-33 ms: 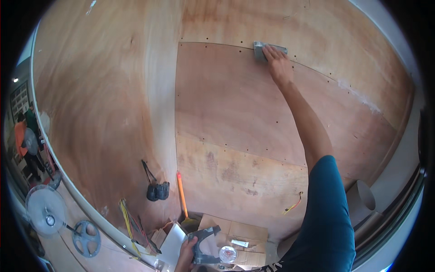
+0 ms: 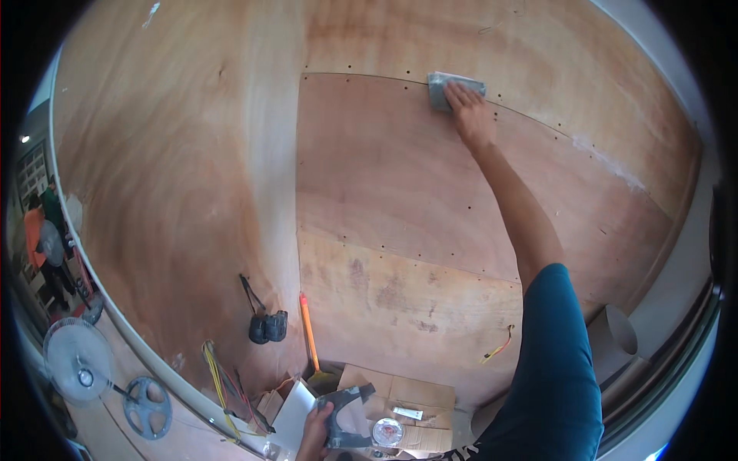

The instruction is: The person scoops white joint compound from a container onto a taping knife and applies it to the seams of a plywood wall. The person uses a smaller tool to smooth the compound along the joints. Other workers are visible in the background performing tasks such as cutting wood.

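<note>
My right arm stretches up to a plywood wall (image 2: 384,154). In my right hand (image 2: 473,119) is a wide, flat grey scraper (image 2: 438,94), its face laid against the wall over the seam between two panels. Dark screw holes run along both sides of that seam, and a whitish smear (image 2: 611,163) marks it farther right. Low down, my left hand (image 2: 314,432) grips the edge of a dark grey board (image 2: 337,436) with a paler curved middle; whether this is a cut-out or a coating, I cannot tell.
Below are flattened cardboard (image 2: 430,392), a white tube (image 2: 407,412) and a round tin (image 2: 387,432). An orange handle (image 2: 309,330) leans in the corner. Black pouches (image 2: 267,326) hang left; wires (image 2: 215,369) protrude. A fan (image 2: 78,361) stands lower left; a person (image 2: 34,230) is beyond.
The scraper has turned slightly and shows more of its face against the wall, with my right hand shifted a little left and down. The left hand and its board have barely moved.
</note>
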Motion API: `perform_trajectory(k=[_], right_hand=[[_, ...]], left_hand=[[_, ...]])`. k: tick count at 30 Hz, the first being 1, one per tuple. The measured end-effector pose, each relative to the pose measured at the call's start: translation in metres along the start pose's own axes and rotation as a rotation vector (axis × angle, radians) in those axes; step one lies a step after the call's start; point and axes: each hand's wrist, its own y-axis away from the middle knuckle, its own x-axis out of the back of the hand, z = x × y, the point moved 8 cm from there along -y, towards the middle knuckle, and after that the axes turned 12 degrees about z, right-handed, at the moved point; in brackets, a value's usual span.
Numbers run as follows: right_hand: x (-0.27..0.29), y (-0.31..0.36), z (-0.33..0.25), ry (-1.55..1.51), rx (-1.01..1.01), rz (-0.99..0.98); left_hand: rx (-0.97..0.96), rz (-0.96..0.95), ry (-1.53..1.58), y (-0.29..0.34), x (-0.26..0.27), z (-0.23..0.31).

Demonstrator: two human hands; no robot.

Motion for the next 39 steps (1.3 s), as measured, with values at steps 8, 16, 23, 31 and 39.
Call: perform_trajectory(k=[8,16,23,31,39], right_hand=[[0.016,-0.005,-0.01,-0.23,-0.177,-0.099],[0.017,0.043,0.018,-0.196,-0.114,0.037],[0.04,0.032,0.074,-0.115,-0.125,0.064],[0.055,0.058,0.053,-0.224,-0.362,-0.115],[0.036,0.018,0.059,-0.024,-0.629,-0.036]], left_hand=[[-0.067,0.014,-0.017,-0.007,0.01,0.017],[-0.089,0.019,-0.112,-0.062,0.013,-0.052],[-0.097,-0.047,-0.013,-0.062,-0.014,-0.053],[-0.165,-0.089,-0.128,-0.069,-0.015,-0.042],[0.004,0.022,-0.042,-0.049,-0.029,-0.035]])
